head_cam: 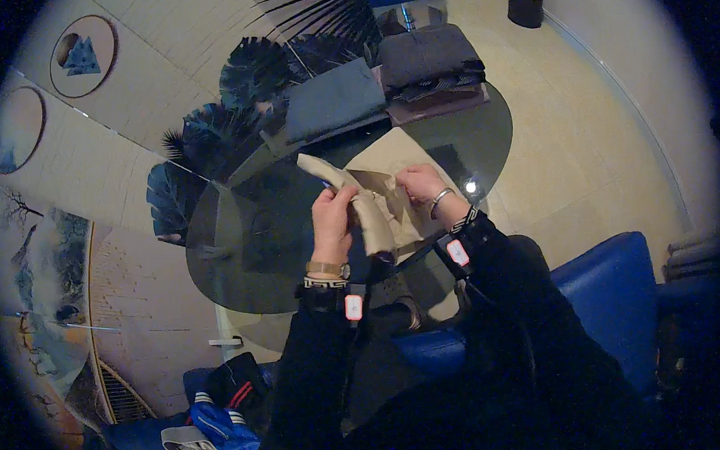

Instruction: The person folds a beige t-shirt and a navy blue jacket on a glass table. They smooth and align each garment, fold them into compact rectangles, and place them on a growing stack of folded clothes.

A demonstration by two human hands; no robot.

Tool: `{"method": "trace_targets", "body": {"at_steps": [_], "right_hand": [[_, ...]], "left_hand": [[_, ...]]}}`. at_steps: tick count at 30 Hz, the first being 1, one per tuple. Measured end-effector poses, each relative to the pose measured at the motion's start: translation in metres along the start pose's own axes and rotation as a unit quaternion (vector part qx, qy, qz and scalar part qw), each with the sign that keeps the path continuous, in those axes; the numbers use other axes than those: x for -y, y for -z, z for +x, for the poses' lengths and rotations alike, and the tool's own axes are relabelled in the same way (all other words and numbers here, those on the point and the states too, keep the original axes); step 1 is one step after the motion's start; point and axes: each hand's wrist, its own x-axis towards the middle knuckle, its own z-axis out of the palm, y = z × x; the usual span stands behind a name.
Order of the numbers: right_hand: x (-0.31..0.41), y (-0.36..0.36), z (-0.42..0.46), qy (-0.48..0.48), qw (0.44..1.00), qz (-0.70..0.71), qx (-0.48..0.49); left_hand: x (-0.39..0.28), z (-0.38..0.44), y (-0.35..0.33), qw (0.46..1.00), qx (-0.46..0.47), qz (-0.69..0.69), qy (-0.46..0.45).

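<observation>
A beige garment [375,224], partly folded, is held up over the oval dark glass table [246,287]. My left hand [333,217] grips its rolled or folded edge between thumb and fingers. My right hand [420,183] pinches the fabric farther to the right. A flat beige part [392,149] spreads behind and beneath the hands; whether it belongs to the same garment I cannot tell. Beyond it on the table lie a folded grey-blue cloth [334,100] and a stack of folded dark clothes [430,60].
Dark broad-leaved plants [251,71] stand along the wall at the table's far left. A blue chair [611,290] is at my right. Blue, grey and patterned clothes [224,425] lie on a blue seat at lower left. A black waste bin [525,6] stands at the far right.
</observation>
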Motion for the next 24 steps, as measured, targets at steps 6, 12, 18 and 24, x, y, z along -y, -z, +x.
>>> {"method": "trace_targets", "body": {"at_steps": [6,12,18,24], "right_hand": [[-0.008,0.005,0.015,0.101,0.993,0.045,-0.033],[-0.014,0.008,0.022,0.077,0.994,-0.007,-0.083],[-0.003,0.006,0.019,0.058,0.993,-0.034,-0.094],[0.014,0.001,-0.01,0.105,0.966,-0.2,-0.127]], "left_hand": [[0.025,0.019,-0.045,0.997,0.057,-0.032,0.034],[0.06,0.014,-0.025,0.99,0.076,0.023,-0.115],[0.066,0.009,-0.01,0.763,0.107,0.427,-0.473],[0.097,0.024,-0.012,0.687,0.167,0.527,-0.472]]}}
